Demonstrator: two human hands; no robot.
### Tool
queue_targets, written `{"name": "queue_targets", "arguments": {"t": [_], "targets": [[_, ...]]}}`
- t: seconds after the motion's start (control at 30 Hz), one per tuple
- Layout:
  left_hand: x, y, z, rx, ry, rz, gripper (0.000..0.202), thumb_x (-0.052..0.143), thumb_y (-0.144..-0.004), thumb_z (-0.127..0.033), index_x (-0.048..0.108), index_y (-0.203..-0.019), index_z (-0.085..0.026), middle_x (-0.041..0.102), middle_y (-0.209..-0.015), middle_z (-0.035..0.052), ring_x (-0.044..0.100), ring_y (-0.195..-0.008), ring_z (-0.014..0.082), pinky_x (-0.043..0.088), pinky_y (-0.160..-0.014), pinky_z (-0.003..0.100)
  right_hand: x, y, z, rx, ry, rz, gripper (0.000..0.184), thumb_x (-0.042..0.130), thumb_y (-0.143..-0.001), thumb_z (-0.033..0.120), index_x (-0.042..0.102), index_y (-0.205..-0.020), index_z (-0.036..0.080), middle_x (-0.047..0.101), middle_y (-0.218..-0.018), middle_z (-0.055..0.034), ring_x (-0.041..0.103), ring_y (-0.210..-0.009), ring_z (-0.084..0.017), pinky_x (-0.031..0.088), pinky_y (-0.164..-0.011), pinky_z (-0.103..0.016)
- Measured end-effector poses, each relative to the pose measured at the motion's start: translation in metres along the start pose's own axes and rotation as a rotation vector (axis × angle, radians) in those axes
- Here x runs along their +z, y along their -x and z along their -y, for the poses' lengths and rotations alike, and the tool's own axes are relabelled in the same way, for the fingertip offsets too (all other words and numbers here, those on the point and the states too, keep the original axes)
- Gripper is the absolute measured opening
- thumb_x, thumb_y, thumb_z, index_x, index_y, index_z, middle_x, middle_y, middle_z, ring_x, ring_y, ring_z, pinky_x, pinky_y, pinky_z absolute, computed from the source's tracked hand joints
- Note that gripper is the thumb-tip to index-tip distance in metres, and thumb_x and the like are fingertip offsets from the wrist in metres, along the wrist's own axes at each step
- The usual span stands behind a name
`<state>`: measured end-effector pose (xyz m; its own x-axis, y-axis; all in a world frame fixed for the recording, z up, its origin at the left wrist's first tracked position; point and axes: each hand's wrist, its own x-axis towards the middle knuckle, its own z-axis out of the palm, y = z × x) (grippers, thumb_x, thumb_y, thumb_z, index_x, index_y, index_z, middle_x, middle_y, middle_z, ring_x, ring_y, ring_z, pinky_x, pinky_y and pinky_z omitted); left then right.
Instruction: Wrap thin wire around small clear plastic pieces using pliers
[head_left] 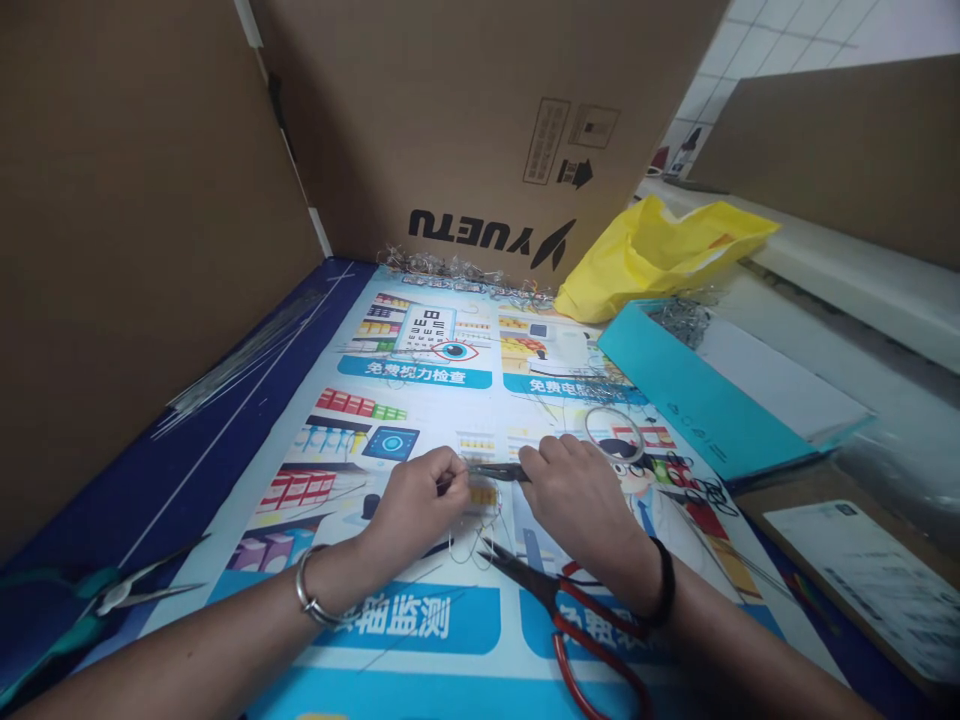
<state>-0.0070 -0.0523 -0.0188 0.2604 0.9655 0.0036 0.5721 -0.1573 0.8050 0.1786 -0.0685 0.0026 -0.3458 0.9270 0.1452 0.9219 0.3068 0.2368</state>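
Observation:
Near the middle of the printed poster (420, 410), my left hand (420, 500) is closed in a pinch on a thin wire, whose held end is hidden by the fingers. My right hand (581, 495) is wrapped round a pair of pliers (499, 471). The pliers' dark jaws point left and meet the wire at my left fingertips. Thin wire loops (474, 545) show just below the jaws. Red-handled scissors (559, 605) lie partly spread below my right hand, partly under that forearm. Teal-handled pliers (105, 595) lie spread at the far left.
Cardboard walls (480, 110) stand behind and at left. Straight wires (240, 355) lie along the left side. A tangle of wire pieces (457, 268) lines the back. At right are a yellow bag (652, 255), a teal box (697, 400), a wire coil (613, 433) and black rings (709, 490).

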Motion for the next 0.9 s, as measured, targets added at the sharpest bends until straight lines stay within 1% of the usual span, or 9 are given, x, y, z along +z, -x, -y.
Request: {"name": "queue_targets", "arguments": {"t": [0.23, 0.4, 0.6, 0.73, 0.9], "targets": [[0.002, -0.003, 0.005, 0.024, -0.026, -0.038, 0.010, 0.045, -0.070, -0.018, 0.048, -0.060, -0.018, 0.047, -0.052, -0.0053, 0.042, -0.051, 0.0095, 0.029, -0.050, 0.021, -0.004, 0.000, 0.012, 0.034, 0.054, -0.005, 0.011, 0.047, -0.080, 0.013, 0.057, -0.082, 0.019, 0.055, -0.078, -0.0074, 0.047, -0.076, -0.022, 0.025, -0.064, -0.033], [0.001, -0.007, 0.007, 0.019, -0.061, -0.109, 0.012, 0.045, -0.070, -0.018, 0.051, -0.059, -0.018, 0.051, -0.054, -0.0040, 0.047, -0.052, 0.0102, 0.031, -0.052, 0.021, -0.005, -0.003, 0.021, 0.079, 0.076, 0.013, 0.013, 0.046, -0.081, 0.012, 0.057, -0.083, 0.018, 0.056, -0.078, -0.0085, 0.049, -0.075, -0.023, 0.027, -0.063, -0.033], [0.002, -0.011, 0.013, 0.015, -0.065, -0.181, 0.013, 0.047, -0.070, -0.019, 0.053, -0.059, -0.018, 0.055, -0.053, -0.0033, 0.049, -0.051, 0.0112, 0.031, -0.051, 0.022, -0.007, -0.008, 0.030, 0.119, 0.088, 0.022, 0.013, 0.046, -0.081, 0.012, 0.057, -0.082, 0.018, 0.058, -0.076, -0.0091, 0.053, -0.074, -0.025, 0.030, -0.060, -0.032], [0.001, -0.011, 0.016, 0.029, -0.062, -0.202, 0.013, 0.048, -0.070, -0.020, 0.052, -0.057, -0.018, 0.056, -0.054, -0.0032, 0.050, -0.051, 0.0112, 0.032, -0.051, 0.022, -0.007, -0.010, 0.034, 0.127, 0.085, 0.045, 0.015, 0.044, -0.081, 0.012, 0.058, -0.083, 0.017, 0.060, -0.078, -0.0100, 0.055, -0.075, -0.024, 0.033, -0.061, -0.032], [-0.001, -0.010, 0.014, 0.043, -0.049, -0.206, 0.013, 0.048, -0.068, -0.019, 0.052, -0.056, -0.019, 0.056, -0.053, -0.0030, 0.050, -0.052, 0.0116, 0.031, -0.051, 0.022, -0.004, -0.009, 0.034, 0.132, 0.057, 0.080, 0.016, 0.043, -0.082, 0.013, 0.058, -0.085, 0.016, 0.061, -0.080, -0.0106, 0.057, -0.076, -0.023, 0.035, -0.061, -0.031]]}}
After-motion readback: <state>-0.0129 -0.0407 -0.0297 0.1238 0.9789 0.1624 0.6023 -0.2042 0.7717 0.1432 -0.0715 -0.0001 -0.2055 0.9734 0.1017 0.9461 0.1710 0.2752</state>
